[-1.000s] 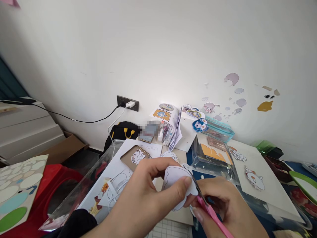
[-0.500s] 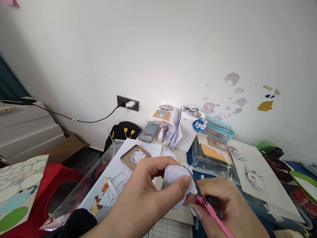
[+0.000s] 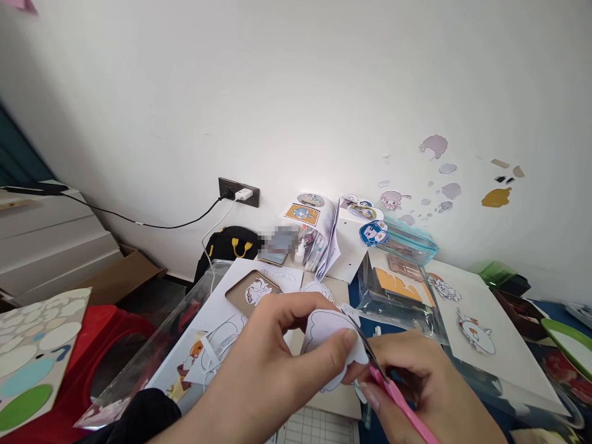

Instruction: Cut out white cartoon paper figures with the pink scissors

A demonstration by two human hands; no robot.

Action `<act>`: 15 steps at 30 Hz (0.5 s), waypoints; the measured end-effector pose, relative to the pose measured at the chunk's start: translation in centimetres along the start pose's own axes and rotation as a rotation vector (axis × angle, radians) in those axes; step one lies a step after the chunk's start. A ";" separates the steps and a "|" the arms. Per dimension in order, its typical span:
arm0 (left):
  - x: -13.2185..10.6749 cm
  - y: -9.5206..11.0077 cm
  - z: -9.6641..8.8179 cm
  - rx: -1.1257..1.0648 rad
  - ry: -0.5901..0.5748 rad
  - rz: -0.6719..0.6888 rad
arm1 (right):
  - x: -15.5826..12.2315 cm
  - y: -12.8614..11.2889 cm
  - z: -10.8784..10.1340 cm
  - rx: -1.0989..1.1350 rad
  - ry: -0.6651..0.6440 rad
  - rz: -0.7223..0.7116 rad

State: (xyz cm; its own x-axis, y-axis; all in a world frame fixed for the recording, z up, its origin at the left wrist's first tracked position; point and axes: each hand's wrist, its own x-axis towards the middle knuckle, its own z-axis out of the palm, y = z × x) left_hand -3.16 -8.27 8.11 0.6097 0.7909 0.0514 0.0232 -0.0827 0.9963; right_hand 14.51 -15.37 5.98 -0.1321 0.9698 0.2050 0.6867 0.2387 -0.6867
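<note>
My left hand (image 3: 287, 357) pinches a white paper cutout (image 3: 326, 325) with a dark drawn outline between thumb and fingers. Pink-handled scissors (image 3: 393, 394) are gripped in my right hand (image 3: 420, 376), just right of the paper. Their dark blades lie along the paper's right edge, close to my left thumb tip. Part of the blades and the lower handle are hidden by the paper and my fingers. Under my left wrist lie loose paper strips (image 3: 210, 354) and a printed sheet. Behind the hands sits a brown tray (image 3: 240, 299) with a cutout drawing in it.
A phone (image 3: 277, 245) and a paper-wrapped holder with pens (image 3: 317, 246) stand near the wall. To the right are a clear plastic bag (image 3: 402, 317), a board (image 3: 513, 364) with cutouts and a green-rimmed plate (image 3: 567, 345). A red stool (image 3: 104, 345) stands left.
Almost nothing differs. Both hands, the paper and the scissors hold nearly the same position, with only a very slight shift.
</note>
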 end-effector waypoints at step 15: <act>-0.2 0.0 -0.2 0.011 -0.067 0.014 | 0.0 0.4 0.0 -0.060 -0.043 -0.017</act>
State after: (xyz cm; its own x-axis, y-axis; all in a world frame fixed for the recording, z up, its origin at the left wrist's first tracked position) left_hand -3.43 -8.35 8.15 0.6617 0.7474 0.0600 0.0232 -0.1003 0.9947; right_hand 14.80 -15.26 5.72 -0.1735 0.9673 0.1848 0.7255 0.2525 -0.6403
